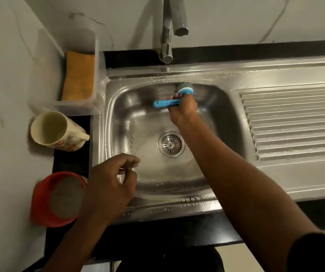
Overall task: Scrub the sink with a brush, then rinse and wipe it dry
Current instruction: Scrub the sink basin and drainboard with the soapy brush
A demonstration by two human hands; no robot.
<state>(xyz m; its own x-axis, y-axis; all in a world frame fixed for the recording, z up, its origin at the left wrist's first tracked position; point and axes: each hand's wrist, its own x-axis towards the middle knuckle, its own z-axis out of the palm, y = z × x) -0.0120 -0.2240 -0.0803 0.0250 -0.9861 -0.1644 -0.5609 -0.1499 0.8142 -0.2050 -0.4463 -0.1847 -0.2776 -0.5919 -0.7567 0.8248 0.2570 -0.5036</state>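
Brush head blurred against sink wall; right hand grips it; left hand loosely curled, empty.

Brush head is blurring against the sink's back wall, bristles unreadable. Right hand is covering the handle's middle. Left hand is smearing too and hiding the front-left rim; can't tell if it's pinching anything. Faucet is getting cut by the top edge, drainboard by the right. Red bowl is blurring, contents unclear.
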